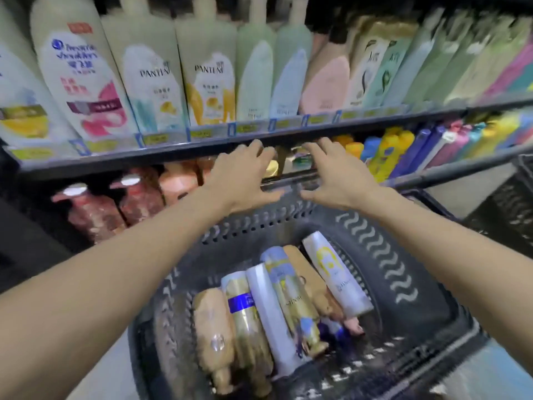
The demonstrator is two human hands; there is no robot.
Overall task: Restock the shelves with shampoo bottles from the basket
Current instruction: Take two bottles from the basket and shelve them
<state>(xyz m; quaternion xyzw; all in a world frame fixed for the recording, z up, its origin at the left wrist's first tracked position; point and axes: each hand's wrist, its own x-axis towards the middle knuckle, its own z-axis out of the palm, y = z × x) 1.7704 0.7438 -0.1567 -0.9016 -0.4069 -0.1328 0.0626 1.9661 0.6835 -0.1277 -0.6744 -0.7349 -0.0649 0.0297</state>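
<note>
A black plastic basket point(383, 264) stands below me with several shampoo bottles point(277, 313) lying side by side in it, gold, white and tan. Both my arms reach over it toward the lower shelf point(288, 176). My left hand point(242, 174) and my right hand point(334, 171) hover side by side with fingers spread, holding nothing. Between them, on the lower shelf, stand gold-capped bottles point(284, 160), partly hidden by my fingers. The upper shelf point(202, 142) carries a full row of tall white and green bottles point(207, 70).
Red and pink bottles point(115, 203) fill the lower shelf at left. Yellow, blue and pink bottles point(403, 151) fill it at right. A second black crate point(507, 209) stands at the far right. Price tags line the upper shelf's edge.
</note>
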